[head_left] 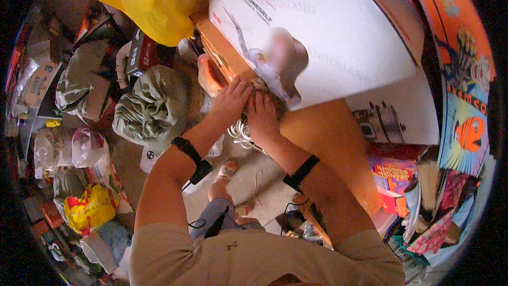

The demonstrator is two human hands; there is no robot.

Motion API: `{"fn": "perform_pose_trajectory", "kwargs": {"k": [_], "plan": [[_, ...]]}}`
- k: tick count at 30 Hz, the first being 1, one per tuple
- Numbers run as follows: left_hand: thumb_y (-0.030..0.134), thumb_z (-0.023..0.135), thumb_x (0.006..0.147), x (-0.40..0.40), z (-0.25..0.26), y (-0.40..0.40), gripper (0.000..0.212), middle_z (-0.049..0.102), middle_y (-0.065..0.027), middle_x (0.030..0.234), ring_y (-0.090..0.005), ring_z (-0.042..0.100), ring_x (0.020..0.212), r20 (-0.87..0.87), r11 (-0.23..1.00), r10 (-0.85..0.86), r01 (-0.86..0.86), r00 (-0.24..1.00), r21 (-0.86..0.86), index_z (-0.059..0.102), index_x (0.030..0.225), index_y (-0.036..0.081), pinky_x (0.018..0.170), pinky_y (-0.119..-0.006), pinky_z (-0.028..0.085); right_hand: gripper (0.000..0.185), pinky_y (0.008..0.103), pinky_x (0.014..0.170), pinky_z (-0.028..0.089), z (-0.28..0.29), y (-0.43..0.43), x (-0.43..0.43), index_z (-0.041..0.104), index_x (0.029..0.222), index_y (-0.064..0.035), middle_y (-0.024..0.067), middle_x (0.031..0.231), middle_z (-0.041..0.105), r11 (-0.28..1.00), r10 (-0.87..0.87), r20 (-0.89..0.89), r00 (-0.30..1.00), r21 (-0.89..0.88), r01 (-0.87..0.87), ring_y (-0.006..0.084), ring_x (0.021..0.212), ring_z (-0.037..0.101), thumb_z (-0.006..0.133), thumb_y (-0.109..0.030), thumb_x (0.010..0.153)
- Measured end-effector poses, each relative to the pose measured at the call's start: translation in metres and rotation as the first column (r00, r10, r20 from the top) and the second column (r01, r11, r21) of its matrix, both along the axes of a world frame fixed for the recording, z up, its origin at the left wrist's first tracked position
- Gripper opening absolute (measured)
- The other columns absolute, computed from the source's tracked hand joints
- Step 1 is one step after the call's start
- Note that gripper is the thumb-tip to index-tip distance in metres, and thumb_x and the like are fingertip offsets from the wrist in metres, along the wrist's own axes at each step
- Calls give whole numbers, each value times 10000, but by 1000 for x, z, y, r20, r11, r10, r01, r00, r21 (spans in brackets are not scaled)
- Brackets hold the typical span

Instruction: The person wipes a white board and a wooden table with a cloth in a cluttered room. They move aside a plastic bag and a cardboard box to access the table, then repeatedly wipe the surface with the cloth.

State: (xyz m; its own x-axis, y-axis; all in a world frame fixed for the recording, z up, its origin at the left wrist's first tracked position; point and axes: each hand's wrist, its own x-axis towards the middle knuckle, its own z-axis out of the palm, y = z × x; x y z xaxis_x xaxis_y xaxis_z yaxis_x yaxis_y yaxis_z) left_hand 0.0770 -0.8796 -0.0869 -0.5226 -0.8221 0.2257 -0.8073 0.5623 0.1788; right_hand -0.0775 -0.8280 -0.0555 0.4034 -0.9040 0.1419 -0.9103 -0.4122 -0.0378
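Observation:
My left hand (233, 97) and my right hand (264, 117) meet side by side at the near corner of a large white printed panel (337, 43). Their fingers cover a small brownish object (260, 84), too hidden to name. What either hand grips cannot be made out. Loops of white cord (240, 133) hang just below my right hand. Along the panel's left side runs an orange-brown edge piece (216, 45), close to my left fingertips. An orange-brown board (325, 131) lies to the right of my right hand.
A yellow plastic bag (151, 4) stands at the upper left. Tied grey-green bags (149, 105) crowd the left side, beside a dark box (143, 53). Colourful printed packages (393, 178) line the right. My feet (228, 169) are on the pale floor (258, 178).

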Motion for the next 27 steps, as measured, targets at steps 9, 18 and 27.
{"fn": "perform_pose_trajectory", "kwargs": {"k": [9,18,27], "plan": [[211,617,905,63,3,-92,472,533,-124,1380,-333,519,1270,120,959,219,-191,968,-207,593,1368,121,1086,-459,444,761,510,1150,370,-7,-103,90,358,1496,116,289,1472,392,996,-86,80,993,46,83,481,1369,397,679,-65,831],[248,554,971,129,-9,-201,472,508,-128,1451,-360,517,1316,292,928,370,-367,882,-67,523,1435,165,1025,-490,523,648,531,1010,440,2,-206,159,479,1452,26,241,1425,462,995,-62,61,996,76,58,436,1294,439,647,-232,882],[286,483,1036,145,-3,-267,426,619,-137,1363,-385,646,1197,162,803,498,-523,852,284,552,1429,135,977,-506,561,790,509,958,443,-23,-252,177,405,1487,27,216,1445,436,993,-61,-6,998,-106,60,395,1266,441,727,-226,811]]}}
